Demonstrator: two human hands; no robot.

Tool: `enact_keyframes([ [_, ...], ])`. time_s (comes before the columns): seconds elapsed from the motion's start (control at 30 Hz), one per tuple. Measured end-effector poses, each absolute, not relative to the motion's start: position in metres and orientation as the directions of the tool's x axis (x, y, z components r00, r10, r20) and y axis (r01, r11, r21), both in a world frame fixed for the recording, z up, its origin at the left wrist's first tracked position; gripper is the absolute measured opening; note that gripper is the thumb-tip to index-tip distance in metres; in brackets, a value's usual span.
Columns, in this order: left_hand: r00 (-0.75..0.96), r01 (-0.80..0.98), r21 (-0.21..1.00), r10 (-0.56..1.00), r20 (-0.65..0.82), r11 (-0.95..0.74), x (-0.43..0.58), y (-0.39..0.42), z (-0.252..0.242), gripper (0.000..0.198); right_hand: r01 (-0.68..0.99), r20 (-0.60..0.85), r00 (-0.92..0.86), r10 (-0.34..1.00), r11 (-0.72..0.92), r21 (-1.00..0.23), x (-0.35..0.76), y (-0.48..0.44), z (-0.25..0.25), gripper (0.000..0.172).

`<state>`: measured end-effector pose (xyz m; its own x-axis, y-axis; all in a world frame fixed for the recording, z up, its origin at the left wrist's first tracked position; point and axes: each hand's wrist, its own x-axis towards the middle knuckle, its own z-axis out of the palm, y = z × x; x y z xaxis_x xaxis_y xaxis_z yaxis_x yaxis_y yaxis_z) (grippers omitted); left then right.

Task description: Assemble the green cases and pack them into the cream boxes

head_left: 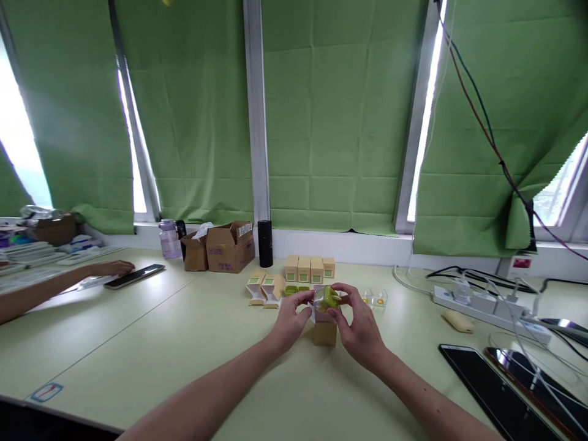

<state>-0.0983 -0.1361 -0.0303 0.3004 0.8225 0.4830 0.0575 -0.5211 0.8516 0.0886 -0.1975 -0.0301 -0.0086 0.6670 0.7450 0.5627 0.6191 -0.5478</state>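
Between my two hands is a small glossy green object point(329, 297) with a yellowish part and clear plastic around its left side. My left hand point(293, 320) pinches the clear plastic side with thumb and forefinger. On the other side, my right hand point(361, 324) grips the green object between thumb and fingers. Directly below, a small kraft cardboard box point(325, 334) stands upright on the table, its white flap raised near my left fingertips. Just behind my hands lie green pieces point(291, 290). Clear plastic cups point(379, 298) with yellow bits inside are to the right.
Several closed kraft boxes point(304, 268) stand behind, and two opened ones point(272, 289) lie left of them. Farther back are a cardboard carton point(229, 248) and a black cylinder point(265, 244). A power strip point(491, 312) and tablet point(493, 389) lie right. Another person's hand point(111, 268) rests near a phone point(135, 277).
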Motion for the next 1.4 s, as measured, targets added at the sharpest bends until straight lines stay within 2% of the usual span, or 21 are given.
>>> enact_keyframes([
  [0.33,0.302,0.033,0.872,0.837,0.457,-0.488,-0.097,-0.135,-0.030,0.054,0.611,0.702,-0.051,0.710,0.578,-0.540,0.098,-0.196,-0.026,0.037],
  [0.7,0.294,0.026,0.891,0.855,0.427,-0.454,-0.098,-0.133,-0.032,0.060,0.713,0.717,-0.168,0.677,0.585,-0.386,0.101,-0.199,-0.024,0.036],
  [0.87,0.290,0.027,0.899,0.864,0.411,-0.437,-0.097,-0.132,-0.033,0.061,0.707,0.658,-0.215,0.722,0.579,-0.406,0.100,-0.199,-0.024,0.037],
  [1.13,0.287,0.030,0.891,0.858,0.427,-0.453,-0.096,-0.132,-0.034,0.062,0.674,0.600,-0.220,0.769,0.564,-0.476,0.098,-0.196,-0.024,0.027],
  [1.27,0.298,0.044,0.884,0.851,0.434,-0.466,-0.097,-0.132,-0.033,0.062,0.657,0.602,-0.239,0.762,0.583,-0.478,0.095,-0.197,-0.023,0.023],
  [1.4,0.293,0.056,0.879,0.850,0.439,-0.473,-0.098,-0.132,-0.034,0.062,0.640,0.630,-0.251,0.735,0.614,-0.461,0.091,-0.195,-0.025,0.012],
])
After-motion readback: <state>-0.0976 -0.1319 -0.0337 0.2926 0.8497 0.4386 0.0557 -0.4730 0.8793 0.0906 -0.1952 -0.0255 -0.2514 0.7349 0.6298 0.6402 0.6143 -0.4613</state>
